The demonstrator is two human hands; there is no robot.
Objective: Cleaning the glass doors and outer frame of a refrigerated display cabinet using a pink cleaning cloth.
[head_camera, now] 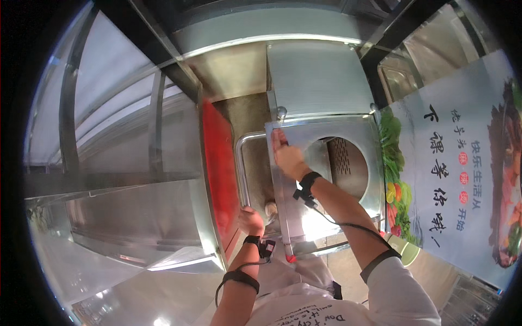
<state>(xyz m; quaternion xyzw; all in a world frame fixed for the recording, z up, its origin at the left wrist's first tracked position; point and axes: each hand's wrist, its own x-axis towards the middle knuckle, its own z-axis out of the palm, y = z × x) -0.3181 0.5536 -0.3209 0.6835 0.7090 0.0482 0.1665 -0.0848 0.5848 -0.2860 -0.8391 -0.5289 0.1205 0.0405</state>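
Note:
My left hand (250, 221) is closed around the lower part of a bent metal tube handle (240, 169) at the side of a stainless steel cart (334, 126). Near the cart top's left edge lies my right hand (288, 157), with its fingers touching the metal; it is slightly blurred, and I cannot tell whether it grips the edge. Right of that hand is a large round opening (350, 163) in the top, with a perforated metal wall inside. Each of my wrists has a black strap with a small device and a cable.
A red panel (220, 163) and metal-framed glass panes stand at the left. Beyond the cart top is a stainless steel box (320, 77). A printed banner with food pictures (448, 163) borders the right side. A green container (408, 252) stands low at the right.

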